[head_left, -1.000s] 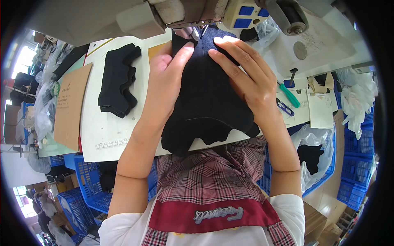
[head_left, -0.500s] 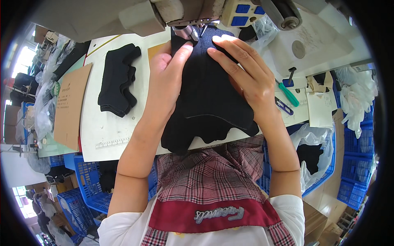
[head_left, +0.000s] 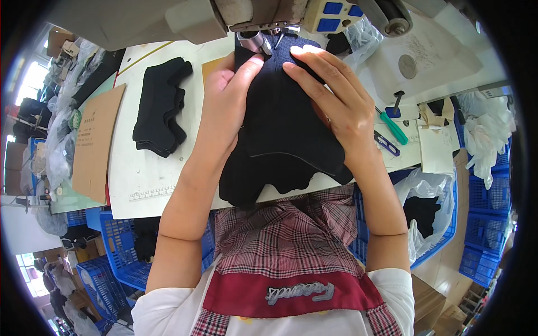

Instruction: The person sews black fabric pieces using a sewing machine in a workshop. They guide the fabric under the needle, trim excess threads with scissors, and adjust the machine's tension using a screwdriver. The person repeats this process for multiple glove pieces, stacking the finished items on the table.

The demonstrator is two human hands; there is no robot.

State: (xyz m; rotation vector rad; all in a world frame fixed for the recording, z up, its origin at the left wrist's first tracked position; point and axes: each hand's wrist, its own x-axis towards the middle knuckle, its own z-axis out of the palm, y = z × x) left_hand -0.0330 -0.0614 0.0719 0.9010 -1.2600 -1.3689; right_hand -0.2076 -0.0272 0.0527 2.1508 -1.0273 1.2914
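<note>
A black fabric piece (head_left: 280,123) lies under the head of a sewing machine (head_left: 255,42), its near part draping over the table's front edge. At the fabric's left edge, close to the metal needle area, my left hand (head_left: 227,92) pinches the cloth, thumb on top and the other fingers mostly hidden. My right hand (head_left: 339,92) rests on the fabric's right side with fingers stretched out and slightly apart; its thumb is hidden. Left of my left forearm sits a stack of black cut pieces (head_left: 159,106) with wavy edges.
On the white table (head_left: 140,173) at right lie a green-handled screwdriver (head_left: 395,129) and a dark cutter-like tool (head_left: 386,144). A cardboard sheet (head_left: 98,145) leans at the left edge. Blue baskets (head_left: 120,241) stand below on both sides, the right one lined with clear plastic (head_left: 417,187).
Almost nothing differs. Both hands keep their places on the fabric, and the whole view has shifted very slightly.
</note>
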